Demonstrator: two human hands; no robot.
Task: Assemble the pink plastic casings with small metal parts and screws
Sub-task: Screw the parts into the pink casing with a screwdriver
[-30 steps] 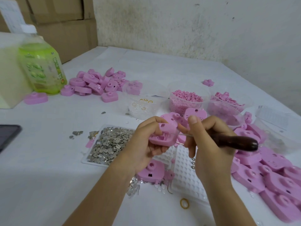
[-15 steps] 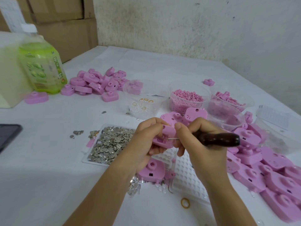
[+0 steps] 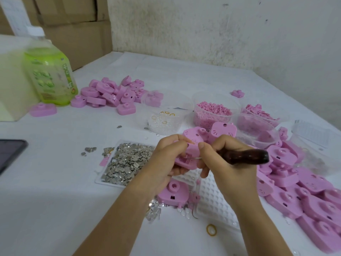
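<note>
Head view: nearest on the white bench [image 3: 55,200] lies a yellow band [image 3: 211,230]. Just beyond it sit a white dimpled tray [image 3: 214,200] and, touching the tray's left edge, a loose casing [image 3: 173,194] lying flat.

Above these the two hands meet. The left hand [image 3: 164,161] has its grip curled round a pink casing [image 3: 190,156], held clear of the bench with its hollow side toward the camera. The right hand [image 3: 221,159] has its grip wrapped on a tool [image 3: 247,157] with a dark wooden handle, and the tool's thin metal shaft reaches left into the casing.

Left of the hands a flat tray holds the metal parts [image 3: 127,161], and a dark phone [image 3: 9,154] lies at the left edge. A right pile [image 3: 304,182] of casings spreads beside the right forearm.

Farther back stand clear tubs: a ring tub [image 3: 164,119] and a pellet tub [image 3: 214,111]. Behind them are a far pile [image 3: 112,95] of casings, a green bottle [image 3: 49,78] and cardboard boxes [image 3: 73,24] by the wall.
</note>
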